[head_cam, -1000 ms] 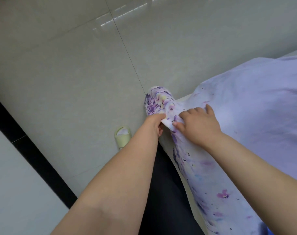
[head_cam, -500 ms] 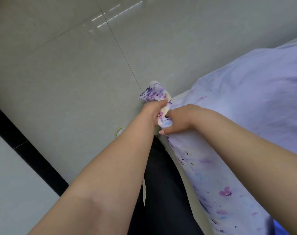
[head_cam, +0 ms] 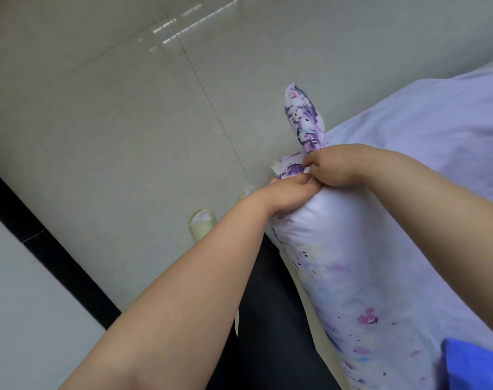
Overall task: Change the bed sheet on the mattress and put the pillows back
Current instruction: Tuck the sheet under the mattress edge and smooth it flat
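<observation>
Your two hands meet at the mattress corner. Your left hand point(head_cam: 288, 194) has its fingers curled tight on the bed sheet point(head_cam: 352, 263), bunching it; your right hand point(head_cam: 333, 164) pinches the same sheet just beside it. One twisted tail of sheet point(head_cam: 304, 119) stands upright. Two slippers point(head_cam: 201, 223) show on the tiled floor point(head_cam: 113, 122) below.

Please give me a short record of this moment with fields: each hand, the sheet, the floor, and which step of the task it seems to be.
left hand: closed on gathered sheet at the mattress corner
right hand: pinching the same sheet, touching the left hand
sheet: floral, purple and white; a twisted end stands up above the hands
floor: pale glossy tiles; slipper beside the bed
step: probably tying or tucking the sheet corner; pillows not in view
</observation>
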`<control>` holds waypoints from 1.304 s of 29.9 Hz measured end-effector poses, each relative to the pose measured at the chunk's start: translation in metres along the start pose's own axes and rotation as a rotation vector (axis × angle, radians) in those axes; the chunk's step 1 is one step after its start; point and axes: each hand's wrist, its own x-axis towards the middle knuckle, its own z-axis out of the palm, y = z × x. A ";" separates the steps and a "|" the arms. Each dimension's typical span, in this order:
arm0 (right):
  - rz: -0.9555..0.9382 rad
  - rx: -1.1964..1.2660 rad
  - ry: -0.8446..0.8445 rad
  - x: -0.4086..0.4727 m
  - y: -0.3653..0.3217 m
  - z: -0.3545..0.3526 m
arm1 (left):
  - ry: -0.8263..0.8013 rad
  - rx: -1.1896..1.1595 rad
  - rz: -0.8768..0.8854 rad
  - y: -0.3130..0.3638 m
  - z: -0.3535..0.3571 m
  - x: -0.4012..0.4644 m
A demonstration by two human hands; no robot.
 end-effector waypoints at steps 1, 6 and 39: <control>0.007 -0.024 -0.035 0.005 0.000 0.003 | -0.006 -0.010 -0.006 -0.002 -0.001 -0.003; -0.020 0.081 -0.037 0.013 0.003 0.012 | -0.021 0.022 0.065 -0.006 -0.001 -0.018; -0.250 0.150 -0.343 -0.125 0.041 -0.003 | -0.025 -1.018 -0.129 -0.004 0.093 -0.052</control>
